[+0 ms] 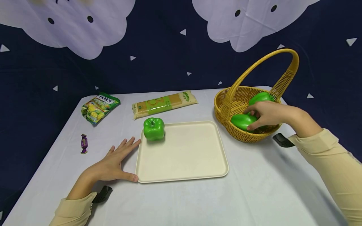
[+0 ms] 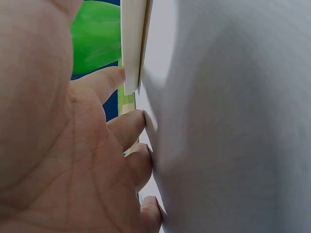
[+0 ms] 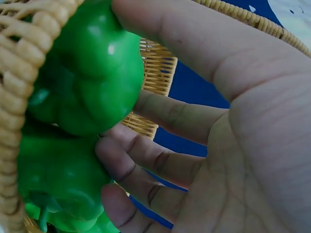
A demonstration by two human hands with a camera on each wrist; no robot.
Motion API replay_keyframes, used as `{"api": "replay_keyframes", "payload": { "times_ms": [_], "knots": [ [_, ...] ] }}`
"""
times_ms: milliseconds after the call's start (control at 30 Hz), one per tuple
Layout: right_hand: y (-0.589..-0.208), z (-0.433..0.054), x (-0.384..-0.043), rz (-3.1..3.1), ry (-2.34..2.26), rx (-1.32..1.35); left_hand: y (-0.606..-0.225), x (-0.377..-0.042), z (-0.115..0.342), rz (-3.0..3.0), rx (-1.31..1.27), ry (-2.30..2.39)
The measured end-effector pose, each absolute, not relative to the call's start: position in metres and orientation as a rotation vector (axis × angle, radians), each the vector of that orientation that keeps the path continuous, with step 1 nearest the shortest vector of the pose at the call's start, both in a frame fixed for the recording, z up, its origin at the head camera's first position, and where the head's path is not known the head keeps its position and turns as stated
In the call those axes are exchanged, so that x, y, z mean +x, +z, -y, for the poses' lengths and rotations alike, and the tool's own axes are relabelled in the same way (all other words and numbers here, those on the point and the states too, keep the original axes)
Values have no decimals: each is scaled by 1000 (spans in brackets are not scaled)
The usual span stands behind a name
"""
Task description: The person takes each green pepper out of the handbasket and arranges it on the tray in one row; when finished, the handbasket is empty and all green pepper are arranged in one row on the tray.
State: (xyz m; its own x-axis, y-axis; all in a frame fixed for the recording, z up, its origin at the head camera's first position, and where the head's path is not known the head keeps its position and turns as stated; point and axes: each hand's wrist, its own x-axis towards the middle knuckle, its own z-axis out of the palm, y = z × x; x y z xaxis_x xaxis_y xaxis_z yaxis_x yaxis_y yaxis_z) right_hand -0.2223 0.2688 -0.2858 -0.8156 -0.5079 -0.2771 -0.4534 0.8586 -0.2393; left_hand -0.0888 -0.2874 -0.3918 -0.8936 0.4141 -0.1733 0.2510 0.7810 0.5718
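Observation:
Out of the yellow wicker basket [image 1: 243,136] show green bell peppers, a near one [image 1: 241,121] and one behind it [image 1: 261,96]. My right hand [image 1: 268,114] reaches in over the rim and grips the near pepper, thumb on one side and fingers on the other. The right wrist view shows this pepper [image 3: 97,73] between thumb and fingers, with another pepper [image 3: 63,174] beside it. My left hand [image 1: 113,163] lies spread at the left edge of the cream tray [image 1: 183,153], thumb and index fingertips touching it. Another green bell pepper [image 1: 154,129] stands in the tray's back left corner.
Behind the tray lies a long pack of noodles [image 1: 164,104]. A green and yellow FOX'S candy bag [image 1: 100,107] is at the back left, and a purple wrapped candy [image 1: 84,143] lies nearer. The basket's tall handle [image 1: 264,58] arches over its opening.

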Motion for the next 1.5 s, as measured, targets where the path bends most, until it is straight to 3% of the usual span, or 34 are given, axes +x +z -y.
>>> {"api": "replay_keyframes", "payload": {
  "times_ms": [733,1500],
  "knots": [
    [-288,-258,-226,-2662,-159,-703,-390,-87,285,-2686,506,791],
    [-277,-253,-224,-2811,-407,-824,-390,-88,287,-2685,515,795]
  ]
}}
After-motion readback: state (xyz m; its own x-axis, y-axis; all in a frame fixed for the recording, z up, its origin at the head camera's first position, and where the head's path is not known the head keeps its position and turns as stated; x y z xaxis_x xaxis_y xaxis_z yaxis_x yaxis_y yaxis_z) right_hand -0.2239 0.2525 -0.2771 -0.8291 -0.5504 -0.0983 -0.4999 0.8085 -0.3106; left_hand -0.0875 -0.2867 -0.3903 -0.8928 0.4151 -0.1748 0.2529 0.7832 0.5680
